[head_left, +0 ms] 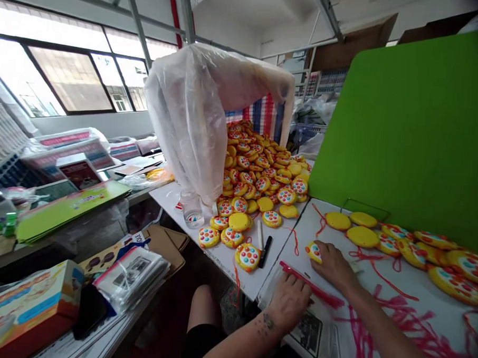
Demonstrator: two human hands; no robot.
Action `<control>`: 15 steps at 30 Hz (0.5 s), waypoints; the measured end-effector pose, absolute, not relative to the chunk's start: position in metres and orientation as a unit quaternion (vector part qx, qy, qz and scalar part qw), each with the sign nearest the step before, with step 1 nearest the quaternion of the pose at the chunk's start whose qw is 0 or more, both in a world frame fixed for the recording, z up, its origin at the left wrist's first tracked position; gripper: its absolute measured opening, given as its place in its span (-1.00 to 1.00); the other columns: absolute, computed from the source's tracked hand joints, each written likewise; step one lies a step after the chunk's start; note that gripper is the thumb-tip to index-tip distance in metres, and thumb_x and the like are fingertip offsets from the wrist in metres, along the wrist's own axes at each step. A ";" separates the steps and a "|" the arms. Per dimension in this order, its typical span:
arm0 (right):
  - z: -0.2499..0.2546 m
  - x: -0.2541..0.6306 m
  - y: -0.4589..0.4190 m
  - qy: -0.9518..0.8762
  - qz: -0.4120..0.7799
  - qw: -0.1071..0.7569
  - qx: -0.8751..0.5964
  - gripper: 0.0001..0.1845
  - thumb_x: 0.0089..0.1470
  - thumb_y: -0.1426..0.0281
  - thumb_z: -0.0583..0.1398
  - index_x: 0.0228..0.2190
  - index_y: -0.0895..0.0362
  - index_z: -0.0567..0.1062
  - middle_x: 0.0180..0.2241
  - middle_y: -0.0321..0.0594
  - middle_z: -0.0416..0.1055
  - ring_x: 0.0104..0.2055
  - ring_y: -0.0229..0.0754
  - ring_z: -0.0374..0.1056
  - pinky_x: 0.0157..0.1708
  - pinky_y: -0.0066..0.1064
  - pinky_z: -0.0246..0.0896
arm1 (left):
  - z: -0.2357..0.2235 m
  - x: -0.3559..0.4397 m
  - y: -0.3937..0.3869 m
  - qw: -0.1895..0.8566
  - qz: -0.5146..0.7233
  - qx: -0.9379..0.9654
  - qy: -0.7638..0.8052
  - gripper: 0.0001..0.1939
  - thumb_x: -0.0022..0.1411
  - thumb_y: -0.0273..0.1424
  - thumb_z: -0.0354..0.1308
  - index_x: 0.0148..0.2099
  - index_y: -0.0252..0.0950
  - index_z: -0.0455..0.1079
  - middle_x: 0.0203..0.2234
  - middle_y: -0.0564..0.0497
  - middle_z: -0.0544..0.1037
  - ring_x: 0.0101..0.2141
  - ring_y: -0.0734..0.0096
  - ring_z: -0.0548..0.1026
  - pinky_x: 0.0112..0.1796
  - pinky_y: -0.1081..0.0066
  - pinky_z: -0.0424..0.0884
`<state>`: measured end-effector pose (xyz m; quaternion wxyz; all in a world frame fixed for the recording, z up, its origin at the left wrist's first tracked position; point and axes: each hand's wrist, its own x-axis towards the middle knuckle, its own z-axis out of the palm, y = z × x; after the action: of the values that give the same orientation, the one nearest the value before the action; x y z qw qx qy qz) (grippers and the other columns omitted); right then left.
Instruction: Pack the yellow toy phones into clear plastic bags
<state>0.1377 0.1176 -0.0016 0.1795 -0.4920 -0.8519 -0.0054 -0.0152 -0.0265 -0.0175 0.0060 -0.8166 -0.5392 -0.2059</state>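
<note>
My right hand (332,265) is closed on a yellow toy disc with coloured dots (313,251), holding it on the white table (235,258). My left hand (289,300) lies flat, fingers spread, on a clear plastic bag with a red zip strip (311,287) and a printed card inside. Red strings (381,277) trail across the table to the right of both hands.
A large heap of yellow dotted discs (258,174) spills from a clear plastic sack (198,119). More discs (414,244) line a green board (407,133). A black marker (265,251) and a small bottle (192,211) lie near the table edge. Boxes (27,309) and packets (132,274) fill the left bench.
</note>
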 end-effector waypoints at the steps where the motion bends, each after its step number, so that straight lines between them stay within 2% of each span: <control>1: 0.002 0.140 0.110 -0.841 0.037 0.201 -0.501 -0.48 0.02 0.40 0.15 0.06 0.17 0.29 -0.13 0.05 0.35 -0.15 0.06 0.32 -0.11 -0.14 0.23 | -0.018 -0.015 -0.025 -0.020 -0.207 -0.808 -0.552 -0.74 0.22 -0.26 0.19 -0.16 -0.35 0.36 -0.26 -0.12 0.51 -0.18 0.16 0.43 -0.10 0.16 0.32; 3: 0.012 0.150 0.096 -0.795 0.149 0.255 -0.530 -0.43 -0.04 0.41 0.13 0.07 0.16 0.27 -0.13 -0.02 0.37 -0.16 0.02 0.34 -0.11 -0.15 0.25 | -0.018 -0.015 -0.025 -0.076 -0.238 -0.777 -0.578 -0.65 0.22 -0.30 0.20 -0.01 -0.38 0.33 -0.19 -0.17 0.50 -0.13 0.12 0.43 -0.10 0.16 0.34; 6: 0.030 0.171 0.072 -0.701 0.355 0.354 -0.507 -0.41 -0.11 0.32 0.20 0.02 0.11 0.31 -0.12 -0.12 0.40 -0.13 0.00 0.35 -0.12 -0.18 0.29 | -0.016 -0.018 -0.026 -0.143 -0.319 -0.724 -0.594 -0.40 0.27 -0.34 0.13 0.28 -0.38 0.05 -0.12 -0.20 0.48 -0.09 0.15 0.41 -0.09 0.17 0.34; 8: 0.043 0.184 0.052 -0.650 0.478 0.386 -0.447 -0.39 -0.14 0.28 0.28 0.00 0.07 0.34 -0.06 -0.16 0.39 -0.07 -0.01 0.34 -0.11 -0.24 0.31 | -0.013 -0.021 -0.026 -0.168 -0.346 -0.709 -0.592 -0.33 0.29 -0.35 0.08 0.34 -0.40 -0.09 -0.14 -0.19 0.48 -0.13 0.18 0.40 -0.10 0.19 0.34; 9: 0.048 0.189 0.043 -0.629 0.523 0.389 -0.424 -0.39 -0.16 0.28 0.31 -0.02 0.06 0.36 -0.05 -0.17 0.38 -0.05 -0.01 0.34 -0.10 -0.25 0.31 | -0.011 -0.022 -0.026 -0.171 -0.350 -0.708 -0.589 -0.35 0.31 -0.36 0.05 0.34 -0.41 -0.10 -0.14 -0.19 0.47 -0.14 0.19 0.40 -0.10 0.19 0.34; 11: 0.055 0.193 0.027 -0.595 0.574 0.396 -0.401 -0.38 -0.20 0.30 0.37 -0.04 0.05 0.39 -0.03 -0.16 0.39 -0.03 0.00 0.34 -0.08 -0.26 0.31 | -0.006 -0.024 -0.025 -0.161 -0.341 -0.725 -0.577 -0.50 0.35 -0.38 -0.03 0.28 -0.40 0.05 -0.14 -0.19 0.47 -0.14 0.19 0.39 -0.09 0.18 0.32; 13: 0.055 0.191 0.021 -0.564 0.582 0.427 -0.401 -0.34 -0.20 0.28 0.39 -0.02 0.06 0.38 -0.02 -0.15 0.39 -0.03 0.00 0.34 -0.07 -0.25 0.31 | -0.002 -0.023 -0.025 -0.136 -0.314 -0.751 -0.565 -0.67 0.37 -0.40 -0.08 0.13 -0.36 0.25 -0.16 -0.17 0.48 -0.15 0.18 0.38 -0.10 0.16 0.30; 15: 0.050 0.184 0.023 -0.550 0.573 0.447 -0.412 -0.30 -0.16 0.25 0.37 0.04 0.08 0.35 -0.03 -0.13 0.40 -0.03 0.00 0.35 -0.05 -0.22 0.30 | 0.001 -0.022 -0.026 -0.106 -0.285 -0.773 -0.557 -0.76 0.36 -0.44 -0.10 -0.03 -0.32 0.35 -0.19 -0.14 0.48 -0.17 0.17 0.36 -0.13 0.16 0.28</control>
<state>0.1838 0.0229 0.0498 0.4468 -0.4120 -0.5502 0.5727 -0.0221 -0.0264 0.0008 -0.1055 -0.7729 -0.5569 -0.2852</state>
